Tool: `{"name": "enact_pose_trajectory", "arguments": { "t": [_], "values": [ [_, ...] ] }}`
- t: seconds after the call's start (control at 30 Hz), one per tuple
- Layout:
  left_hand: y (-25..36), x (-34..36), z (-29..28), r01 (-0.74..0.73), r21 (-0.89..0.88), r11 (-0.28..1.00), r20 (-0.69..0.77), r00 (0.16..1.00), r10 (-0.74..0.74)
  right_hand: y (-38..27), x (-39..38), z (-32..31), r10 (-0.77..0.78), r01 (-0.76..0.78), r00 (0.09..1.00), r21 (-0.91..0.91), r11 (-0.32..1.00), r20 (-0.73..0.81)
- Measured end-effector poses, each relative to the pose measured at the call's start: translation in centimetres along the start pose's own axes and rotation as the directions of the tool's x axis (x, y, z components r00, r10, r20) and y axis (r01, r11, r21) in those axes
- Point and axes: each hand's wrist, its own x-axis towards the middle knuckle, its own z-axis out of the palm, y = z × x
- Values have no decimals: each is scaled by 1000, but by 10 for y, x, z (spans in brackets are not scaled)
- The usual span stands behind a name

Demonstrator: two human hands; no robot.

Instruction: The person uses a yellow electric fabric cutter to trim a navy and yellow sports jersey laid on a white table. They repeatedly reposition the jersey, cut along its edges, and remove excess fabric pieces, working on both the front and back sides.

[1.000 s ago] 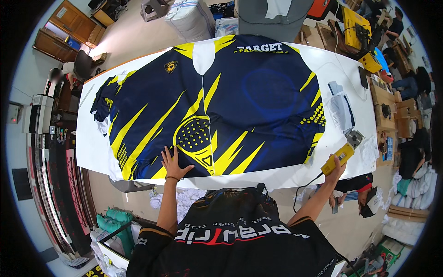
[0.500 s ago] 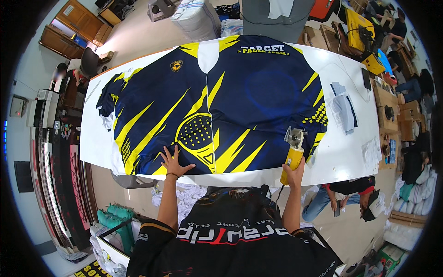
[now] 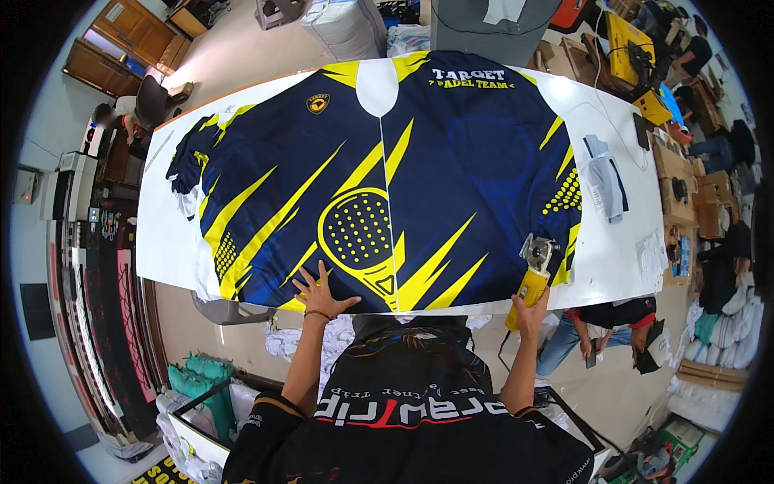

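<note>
Two navy-and-yellow printed jersey panels (image 3: 476,177) lie side by side over the white table (image 3: 621,258), with a narrow white seam between them. My left hand (image 3: 322,297) rests flat, fingers spread, on the left panel near the table's front edge, beside a printed yellow racket. In my right hand (image 3: 530,310) is a yellow handheld electric fabric cutter (image 3: 531,286), gripped around its body. The cutter's metal head sits over the right panel's lower right part, close to yellow dots and stripes. Whether its blade touches the cloth I cannot tell. A cord trails down from its rear end.
Folded grey-white fabric pieces (image 3: 603,181) and a dark phone-like object (image 3: 641,131) lie at the table's right. Bunched dark cloth (image 3: 189,161) lies at its left end. Another person (image 3: 605,335) with a phone is close by at the front right. White scraps (image 3: 294,347) litter the floor.
The jersey panels have shifted a little to the right on the table. My left hand and my right hand with the fabric cutter have moved right too.
</note>
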Motion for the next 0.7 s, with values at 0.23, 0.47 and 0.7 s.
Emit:
{"name": "enact_pose_trajectory", "arguments": {
  "t": [0.23,0.47,0.7],
  "values": [
    [-41,28,-26,-396,0,918,-296,877,378,-32,-47,15,8,-6,999,71,997,-35],
    [-68,46,-6,-277,77,958,-254,923,287,-46,-153,58,8,-2,998,-92,996,61],
    [-71,41,4,-273,66,960,-315,907,279,-57,-254,94,55,3,980,-288,958,192]
  ]
}}
